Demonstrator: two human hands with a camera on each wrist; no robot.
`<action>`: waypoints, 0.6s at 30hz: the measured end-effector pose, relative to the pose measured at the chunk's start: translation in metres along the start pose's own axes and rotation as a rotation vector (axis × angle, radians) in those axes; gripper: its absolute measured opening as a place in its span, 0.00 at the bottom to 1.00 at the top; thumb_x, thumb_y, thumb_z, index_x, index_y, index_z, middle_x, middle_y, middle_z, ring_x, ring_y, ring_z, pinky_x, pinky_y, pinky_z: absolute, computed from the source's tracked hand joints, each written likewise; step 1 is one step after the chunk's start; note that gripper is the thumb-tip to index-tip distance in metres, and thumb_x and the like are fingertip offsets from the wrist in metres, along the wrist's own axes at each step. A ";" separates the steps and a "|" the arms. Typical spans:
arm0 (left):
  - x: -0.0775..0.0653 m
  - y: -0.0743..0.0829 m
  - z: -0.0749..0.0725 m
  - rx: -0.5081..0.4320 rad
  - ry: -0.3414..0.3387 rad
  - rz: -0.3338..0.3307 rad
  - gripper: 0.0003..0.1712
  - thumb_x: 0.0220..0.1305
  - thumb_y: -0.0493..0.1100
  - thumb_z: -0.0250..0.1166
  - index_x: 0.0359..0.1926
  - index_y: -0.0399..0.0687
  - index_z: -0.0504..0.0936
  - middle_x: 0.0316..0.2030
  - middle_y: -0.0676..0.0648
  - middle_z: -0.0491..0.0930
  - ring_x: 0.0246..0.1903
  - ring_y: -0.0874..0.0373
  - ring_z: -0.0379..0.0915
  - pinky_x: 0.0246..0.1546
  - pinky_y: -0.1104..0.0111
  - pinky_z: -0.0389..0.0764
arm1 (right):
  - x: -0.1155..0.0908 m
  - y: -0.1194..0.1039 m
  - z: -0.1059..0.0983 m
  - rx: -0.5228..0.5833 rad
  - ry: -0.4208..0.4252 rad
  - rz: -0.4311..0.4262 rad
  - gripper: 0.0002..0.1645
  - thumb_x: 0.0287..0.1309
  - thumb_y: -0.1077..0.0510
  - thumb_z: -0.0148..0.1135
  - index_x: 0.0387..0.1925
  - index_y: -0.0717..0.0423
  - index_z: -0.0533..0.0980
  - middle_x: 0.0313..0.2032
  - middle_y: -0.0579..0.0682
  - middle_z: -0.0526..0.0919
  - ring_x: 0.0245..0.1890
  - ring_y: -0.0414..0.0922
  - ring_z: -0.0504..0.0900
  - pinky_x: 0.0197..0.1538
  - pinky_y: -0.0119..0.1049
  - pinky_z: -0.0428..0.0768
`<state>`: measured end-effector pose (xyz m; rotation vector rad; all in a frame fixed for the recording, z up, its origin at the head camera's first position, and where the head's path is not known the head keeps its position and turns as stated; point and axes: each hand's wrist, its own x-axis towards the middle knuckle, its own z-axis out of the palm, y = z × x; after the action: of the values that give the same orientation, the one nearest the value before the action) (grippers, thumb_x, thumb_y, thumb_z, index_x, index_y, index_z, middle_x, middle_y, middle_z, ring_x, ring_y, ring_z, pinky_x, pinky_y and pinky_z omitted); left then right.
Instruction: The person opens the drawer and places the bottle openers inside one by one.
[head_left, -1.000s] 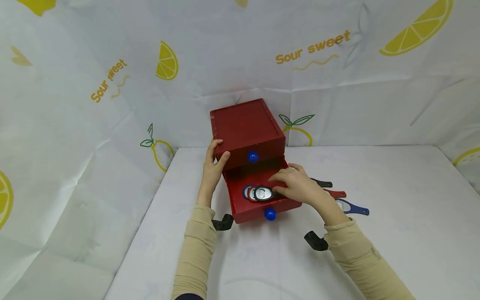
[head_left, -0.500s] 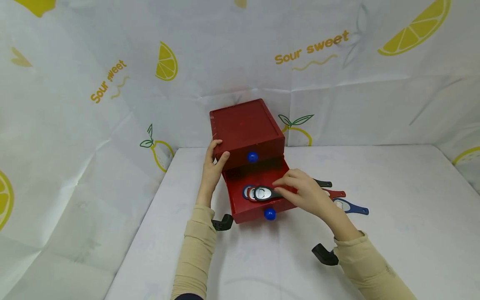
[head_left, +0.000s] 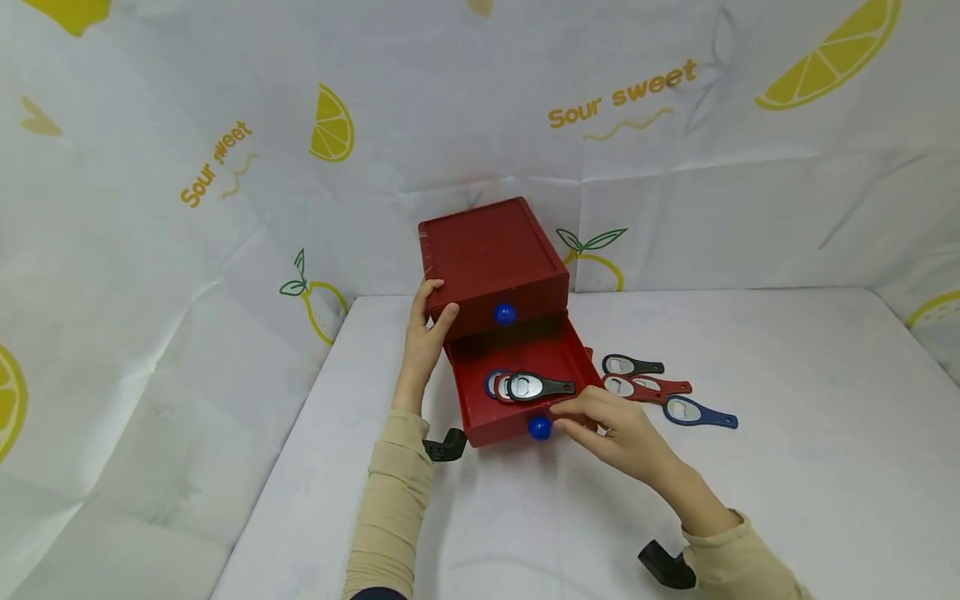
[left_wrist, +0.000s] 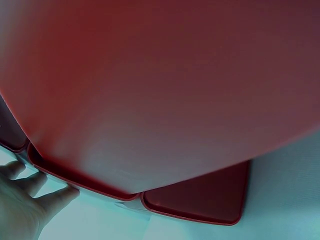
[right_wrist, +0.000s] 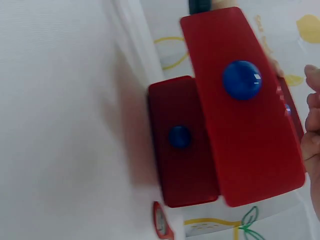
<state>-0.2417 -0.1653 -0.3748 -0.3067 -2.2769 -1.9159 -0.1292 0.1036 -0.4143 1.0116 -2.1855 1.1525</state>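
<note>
A red drawer cabinet (head_left: 491,250) with blue knobs stands by the back wall. My left hand (head_left: 425,337) holds its front left corner, thumb on the front face, fingers at the side. Below the upper drawer, one drawer (head_left: 495,432) is pulled out. Three bottle openers lie overlapped inside: a black one (head_left: 536,387) on top, then a red one (head_left: 502,387) and a blue one (head_left: 491,382). Beside the drawer's front, close to its blue knob (head_left: 540,428), my right hand (head_left: 615,429) hovers with loosely bent fingers and nothing in them.
Right of the cabinet, more bottle openers lie on the white table: a black one (head_left: 630,365), red ones (head_left: 660,387) and a blue one (head_left: 699,413). In the right wrist view, a lower drawer (right_wrist: 181,150) is pushed in. A lemon-print sheet (head_left: 450,108) hangs behind.
My right hand has come away from the black opener in the drawer, moving down toward the knob at the drawer's front. The left hand keeps its place on the cabinet.
</note>
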 end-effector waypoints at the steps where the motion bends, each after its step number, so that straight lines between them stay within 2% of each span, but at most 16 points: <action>1: 0.000 0.000 0.000 0.003 0.000 0.000 0.25 0.67 0.44 0.56 0.62 0.56 0.61 0.72 0.50 0.49 0.68 0.47 0.51 0.62 0.51 0.64 | -0.003 0.002 0.002 0.020 0.004 -0.017 0.10 0.48 0.62 0.69 0.36 0.52 0.82 0.26 0.38 0.74 0.26 0.30 0.67 0.26 0.20 0.67; 6: 0.001 0.000 0.000 0.007 -0.004 0.004 0.25 0.67 0.43 0.56 0.63 0.55 0.61 0.71 0.48 0.52 0.67 0.47 0.53 0.61 0.52 0.65 | -0.018 0.011 0.014 0.081 -0.003 -0.031 0.14 0.47 0.66 0.68 0.40 0.55 0.82 0.29 0.40 0.77 0.27 0.30 0.68 0.27 0.21 0.69; 8: 0.001 0.000 0.000 0.006 -0.005 0.004 0.25 0.67 0.43 0.56 0.63 0.55 0.60 0.71 0.48 0.52 0.67 0.47 0.53 0.61 0.52 0.65 | -0.024 0.014 0.017 0.083 -0.034 -0.007 0.22 0.42 0.71 0.69 0.43 0.54 0.81 0.29 0.39 0.77 0.28 0.30 0.68 0.28 0.22 0.70; 13: 0.000 0.001 0.000 0.003 -0.007 0.012 0.25 0.67 0.44 0.56 0.63 0.55 0.60 0.71 0.47 0.51 0.66 0.46 0.53 0.61 0.51 0.65 | -0.035 0.022 0.026 0.131 -0.104 0.026 0.27 0.46 0.71 0.66 0.50 0.54 0.78 0.34 0.44 0.83 0.32 0.31 0.76 0.35 0.20 0.75; 15: 0.000 0.002 -0.001 0.004 -0.007 0.016 0.25 0.67 0.44 0.56 0.63 0.55 0.60 0.71 0.47 0.52 0.66 0.46 0.53 0.61 0.51 0.66 | -0.036 0.024 0.028 0.165 -0.119 0.040 0.28 0.48 0.72 0.65 0.53 0.54 0.76 0.39 0.48 0.85 0.35 0.35 0.80 0.39 0.19 0.77; 18: 0.000 0.002 -0.001 0.008 -0.004 0.012 0.25 0.67 0.44 0.56 0.62 0.55 0.60 0.71 0.48 0.52 0.66 0.46 0.53 0.61 0.51 0.66 | -0.036 0.025 0.032 0.196 -0.125 0.046 0.30 0.48 0.72 0.64 0.56 0.54 0.74 0.40 0.52 0.85 0.37 0.39 0.82 0.42 0.20 0.78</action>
<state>-0.2416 -0.1659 -0.3731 -0.3234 -2.2792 -1.9016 -0.1282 0.0997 -0.4686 1.1477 -2.2354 1.3805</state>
